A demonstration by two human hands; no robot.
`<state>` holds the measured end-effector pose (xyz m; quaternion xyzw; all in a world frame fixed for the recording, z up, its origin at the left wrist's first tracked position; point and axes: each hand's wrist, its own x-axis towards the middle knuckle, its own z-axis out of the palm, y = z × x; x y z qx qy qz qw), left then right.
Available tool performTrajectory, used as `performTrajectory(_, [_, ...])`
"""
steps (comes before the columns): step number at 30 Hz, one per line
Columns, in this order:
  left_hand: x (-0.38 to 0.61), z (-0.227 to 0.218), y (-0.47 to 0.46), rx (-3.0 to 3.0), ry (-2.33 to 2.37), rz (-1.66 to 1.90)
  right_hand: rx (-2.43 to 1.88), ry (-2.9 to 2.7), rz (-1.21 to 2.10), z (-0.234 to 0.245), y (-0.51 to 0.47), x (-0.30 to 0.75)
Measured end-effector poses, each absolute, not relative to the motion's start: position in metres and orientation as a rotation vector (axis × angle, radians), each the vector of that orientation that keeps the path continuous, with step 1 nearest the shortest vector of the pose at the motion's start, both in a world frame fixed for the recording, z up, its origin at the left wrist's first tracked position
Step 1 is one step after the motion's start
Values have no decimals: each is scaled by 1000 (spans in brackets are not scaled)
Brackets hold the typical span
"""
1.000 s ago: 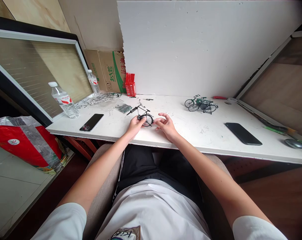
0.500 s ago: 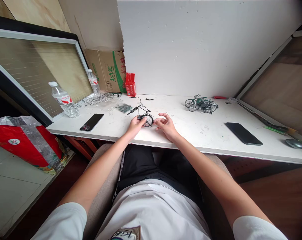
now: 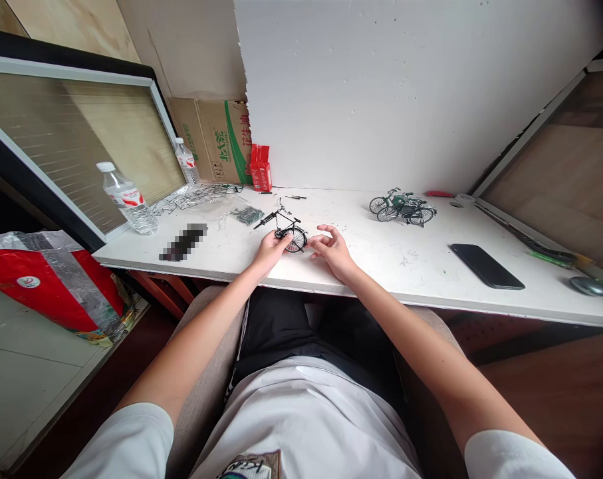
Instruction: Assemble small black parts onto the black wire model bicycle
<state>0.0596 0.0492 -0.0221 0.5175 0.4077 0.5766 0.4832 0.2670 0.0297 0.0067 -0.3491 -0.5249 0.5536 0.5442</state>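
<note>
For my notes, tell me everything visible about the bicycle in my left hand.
The model bicycle is mostly black and thin-framed, seemingly metal or plastic, with handlebar, saddle and spoked rear wheel; no front wheel shows. It's held roughly upright near the front of the table, facing left. The left hand grips it low; whether the right hand, beside it, touches it is unclear.

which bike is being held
The black bike in the left hand; the other bikes stand together farther back on the right, with no hand on them.

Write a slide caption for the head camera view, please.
The left hand holds a black model bicycle by its rear wheel, the right hand close beside it.
</note>
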Motion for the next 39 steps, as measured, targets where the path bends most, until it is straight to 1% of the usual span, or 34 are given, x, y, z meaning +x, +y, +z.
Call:
performTrajectory(14, [61, -19, 46, 1247, 971, 1404, -812, -1237, 1301, 7, 29, 267])
performTrajectory(29, [60, -21, 49, 1266, 1001, 1404, -842, -1250, 1217, 5, 31, 267])
performTrajectory(33, [61, -20, 47, 1275, 1016, 1410, -902, -1260, 1122, 2, 34, 267])
performTrajectory(39, [61, -19, 46, 1295, 1048, 1409, -923, -1412, 818, 1, 31, 266])
